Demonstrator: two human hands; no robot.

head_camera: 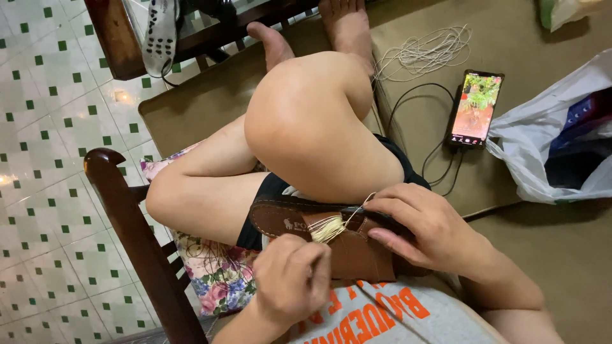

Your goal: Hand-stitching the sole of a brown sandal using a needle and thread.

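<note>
Head view: both hands' grip (290,280) (428,229) on brown sandal (347,245)

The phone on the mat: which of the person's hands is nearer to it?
Right. The right hand grips the brown leather piece below the phone; the left hand sits lower and further left, pinching pale thread.

- My right hand (428,230) covers the far end of the brown sandal (331,237), so its toe is hidden.
- My left hand (292,278), just below the sandal, closes over whatever it pinches; too small to tell.
- Right of the sandal, the white plastic bag (548,153) runs off the picture's edge, contents unclear.
</note>
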